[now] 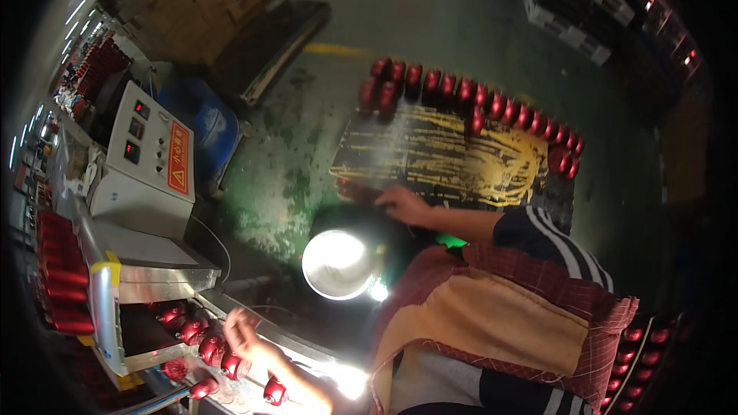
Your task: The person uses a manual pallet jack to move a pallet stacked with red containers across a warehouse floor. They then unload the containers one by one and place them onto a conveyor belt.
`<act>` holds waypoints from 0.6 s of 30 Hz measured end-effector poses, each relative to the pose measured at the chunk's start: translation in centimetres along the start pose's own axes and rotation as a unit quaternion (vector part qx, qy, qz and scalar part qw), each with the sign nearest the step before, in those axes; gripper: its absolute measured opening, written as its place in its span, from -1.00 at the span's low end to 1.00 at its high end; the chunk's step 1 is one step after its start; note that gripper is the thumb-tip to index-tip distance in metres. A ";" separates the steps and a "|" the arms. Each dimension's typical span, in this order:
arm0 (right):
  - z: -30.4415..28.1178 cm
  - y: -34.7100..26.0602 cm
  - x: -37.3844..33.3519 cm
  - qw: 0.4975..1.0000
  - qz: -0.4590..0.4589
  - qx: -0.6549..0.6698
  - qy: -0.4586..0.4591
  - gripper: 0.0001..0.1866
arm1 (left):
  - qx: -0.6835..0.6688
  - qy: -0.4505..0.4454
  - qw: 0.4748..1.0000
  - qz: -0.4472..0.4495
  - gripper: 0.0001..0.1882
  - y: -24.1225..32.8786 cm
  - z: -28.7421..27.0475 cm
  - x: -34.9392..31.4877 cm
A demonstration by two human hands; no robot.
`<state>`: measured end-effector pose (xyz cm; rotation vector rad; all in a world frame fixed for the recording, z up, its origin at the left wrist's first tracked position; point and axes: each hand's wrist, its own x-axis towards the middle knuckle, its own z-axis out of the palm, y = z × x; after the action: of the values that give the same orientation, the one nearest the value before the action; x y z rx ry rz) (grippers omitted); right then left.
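My left hand (242, 333) hangs over a row of shiny red rounded metal vessels (211, 349) on a brightly lit metal track. Its fingers look spread and nothing shows in them. Farther right, my right hand (404, 207) reaches to the near edge of a low black board (430, 154) streaked with yellow. Bent fingers lie close to a dark red piece (350, 189), dim and blurred, and whether they grip it is hidden. More red vessels (465, 90) line the board's far edge. Between my hands glares a round white lamp-like disc (336, 264).
A grey control box (150, 150) with small displays and an orange warning label stands at left. Behind it are a blue drum (211, 129) and stacked cardboard boxes (196, 8). Pallets (573, 11) are stacked at far right. Red vessels (634, 361) fill a rack at lower right.
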<state>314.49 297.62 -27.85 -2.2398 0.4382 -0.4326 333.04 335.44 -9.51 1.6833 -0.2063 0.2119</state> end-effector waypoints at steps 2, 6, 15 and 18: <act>-2.9 4.3 -0.1 0.996 0.092 0.000 0.008 -0.60 | -0.033 -0.078 0.995 -0.059 -0.90 -0.9 5.7 -1.6; -8.9 12.0 1.5 0.978 0.189 0.020 0.083 -0.61 | 0.031 -0.110 0.971 -0.211 -0.86 -1.8 15.1 -4.3; -17.9 32.4 1.4 0.871 0.290 -0.072 0.390 -0.42 | 0.222 -0.382 0.889 -0.116 -0.68 -8.7 38.4 -0.1; -22.1 39.2 -1.5 0.835 0.409 -0.179 0.322 -0.24 | 0.107 -0.462 0.880 -0.002 -0.59 -12.6 50.5 0.2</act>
<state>296.81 259.62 -44.22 -1.9240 1.8697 -0.6576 337.43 286.81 -27.61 1.8920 -0.9179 -0.6232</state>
